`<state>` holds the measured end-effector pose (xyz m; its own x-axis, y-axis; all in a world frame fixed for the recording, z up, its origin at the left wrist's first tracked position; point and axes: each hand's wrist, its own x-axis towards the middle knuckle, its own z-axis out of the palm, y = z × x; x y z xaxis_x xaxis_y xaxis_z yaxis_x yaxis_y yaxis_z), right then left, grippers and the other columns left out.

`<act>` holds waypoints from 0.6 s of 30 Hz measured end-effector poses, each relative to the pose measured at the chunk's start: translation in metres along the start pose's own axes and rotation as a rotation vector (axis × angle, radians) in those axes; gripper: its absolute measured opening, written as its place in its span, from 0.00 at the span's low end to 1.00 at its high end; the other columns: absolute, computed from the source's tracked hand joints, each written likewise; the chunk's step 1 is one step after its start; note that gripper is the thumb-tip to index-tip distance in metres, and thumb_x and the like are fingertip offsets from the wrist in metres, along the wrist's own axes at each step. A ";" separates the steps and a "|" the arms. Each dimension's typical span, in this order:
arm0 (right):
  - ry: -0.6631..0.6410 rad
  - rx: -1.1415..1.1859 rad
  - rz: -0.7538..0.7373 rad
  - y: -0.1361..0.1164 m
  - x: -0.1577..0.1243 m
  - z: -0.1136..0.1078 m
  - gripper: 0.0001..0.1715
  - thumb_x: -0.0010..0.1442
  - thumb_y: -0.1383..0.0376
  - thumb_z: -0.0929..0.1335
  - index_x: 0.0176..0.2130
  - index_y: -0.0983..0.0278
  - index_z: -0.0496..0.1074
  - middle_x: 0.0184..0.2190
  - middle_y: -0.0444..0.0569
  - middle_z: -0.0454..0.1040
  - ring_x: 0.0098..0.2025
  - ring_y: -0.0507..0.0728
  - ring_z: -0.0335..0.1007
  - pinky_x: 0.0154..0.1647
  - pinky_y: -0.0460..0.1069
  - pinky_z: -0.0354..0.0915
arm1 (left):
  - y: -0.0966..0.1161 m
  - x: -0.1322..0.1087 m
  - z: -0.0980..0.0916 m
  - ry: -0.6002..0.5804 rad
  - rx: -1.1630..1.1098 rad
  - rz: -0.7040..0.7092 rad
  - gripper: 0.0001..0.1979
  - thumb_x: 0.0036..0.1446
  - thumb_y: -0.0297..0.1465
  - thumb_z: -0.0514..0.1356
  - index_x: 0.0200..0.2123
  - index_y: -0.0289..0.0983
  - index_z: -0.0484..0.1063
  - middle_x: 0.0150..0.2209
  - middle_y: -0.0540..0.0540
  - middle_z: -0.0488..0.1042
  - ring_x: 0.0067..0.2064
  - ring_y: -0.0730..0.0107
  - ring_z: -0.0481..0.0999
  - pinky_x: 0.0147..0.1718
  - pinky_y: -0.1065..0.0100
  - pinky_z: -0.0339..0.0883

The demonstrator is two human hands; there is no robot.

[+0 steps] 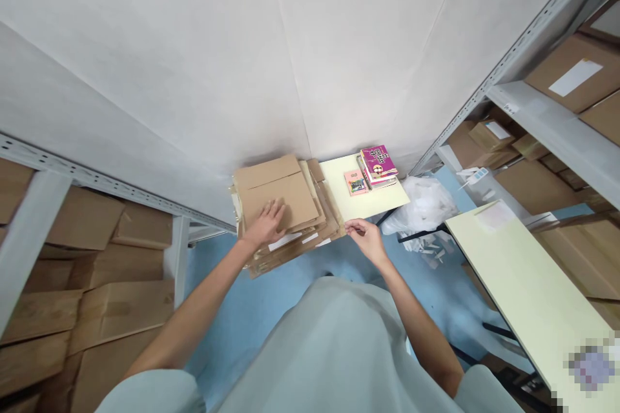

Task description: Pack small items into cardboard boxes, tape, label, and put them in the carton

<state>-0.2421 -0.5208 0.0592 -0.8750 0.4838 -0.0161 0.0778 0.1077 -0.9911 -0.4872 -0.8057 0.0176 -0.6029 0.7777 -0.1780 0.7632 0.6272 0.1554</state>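
Observation:
A stack of flattened cardboard boxes (278, 190) lies on the left part of a small cream table (339, 174) against the wall. My left hand (265, 224) rests on the top sheet with its fingers stretched out. At the stack's right front corner, the fingers of my right hand (367, 237) are pinched together, touching or very close to the taped cardboard edge. What they hold, if anything, is too small to tell. To the right of the stack lie a small pink book (356, 182) and a short pile of books topped by a purple one (380, 162).
Shelves with cardboard boxes (121, 310) stand at left, and another rack with boxes (542, 184) at right. A white plastic bag (421, 203) sits on the blue floor (227, 310) beside the table. A longer cream table (513, 271) extends along the right.

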 end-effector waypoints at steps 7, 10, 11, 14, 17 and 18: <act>-0.001 0.002 -0.026 -0.003 -0.007 -0.009 0.14 0.61 0.56 0.71 0.40 0.60 0.84 0.38 0.50 0.87 0.41 0.61 0.85 0.48 0.55 0.80 | 0.010 0.013 -0.006 -0.072 0.048 0.072 0.38 0.59 0.30 0.63 0.71 0.27 0.62 0.67 0.18 0.69 0.68 0.39 0.75 0.65 0.50 0.70; -0.004 0.012 -0.019 -0.002 -0.011 -0.012 0.13 0.61 0.56 0.72 0.40 0.60 0.84 0.38 0.50 0.87 0.41 0.61 0.85 0.47 0.54 0.80 | 0.014 0.018 -0.018 -0.100 0.078 0.064 0.37 0.57 0.24 0.59 0.71 0.26 0.62 0.61 0.20 0.74 0.61 0.41 0.81 0.60 0.51 0.74; -0.006 0.013 -0.017 -0.001 -0.012 -0.012 0.13 0.61 0.56 0.72 0.40 0.60 0.84 0.38 0.50 0.87 0.41 0.60 0.85 0.48 0.54 0.80 | 0.016 0.018 -0.023 -0.111 0.097 0.047 0.37 0.57 0.23 0.58 0.71 0.25 0.62 0.60 0.20 0.75 0.59 0.42 0.82 0.59 0.51 0.74; -0.014 0.018 -0.022 -0.001 -0.015 -0.011 0.13 0.61 0.56 0.71 0.40 0.60 0.84 0.39 0.50 0.87 0.42 0.60 0.85 0.49 0.54 0.80 | 0.022 0.015 -0.042 -0.066 0.145 -0.040 0.38 0.58 0.22 0.57 0.72 0.25 0.60 0.62 0.19 0.73 0.58 0.42 0.82 0.57 0.51 0.75; -0.018 0.032 -0.041 -0.003 -0.016 -0.008 0.14 0.60 0.57 0.71 0.40 0.60 0.83 0.39 0.51 0.87 0.41 0.61 0.85 0.49 0.55 0.80 | 0.023 0.009 -0.065 0.087 0.125 -0.165 0.33 0.63 0.24 0.54 0.72 0.32 0.64 0.63 0.23 0.75 0.57 0.41 0.83 0.55 0.47 0.77; -0.021 0.034 -0.047 -0.004 -0.016 -0.008 0.13 0.59 0.58 0.70 0.40 0.60 0.83 0.38 0.50 0.87 0.41 0.60 0.85 0.49 0.55 0.80 | 0.022 0.007 -0.074 0.140 0.106 -0.205 0.31 0.65 0.25 0.53 0.70 0.35 0.67 0.62 0.25 0.77 0.56 0.42 0.83 0.54 0.46 0.77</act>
<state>-0.2244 -0.5227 0.0647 -0.8873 0.4603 0.0282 0.0206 0.1006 -0.9947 -0.4920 -0.7833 0.0922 -0.7680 0.6379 -0.0575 0.6376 0.7700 0.0261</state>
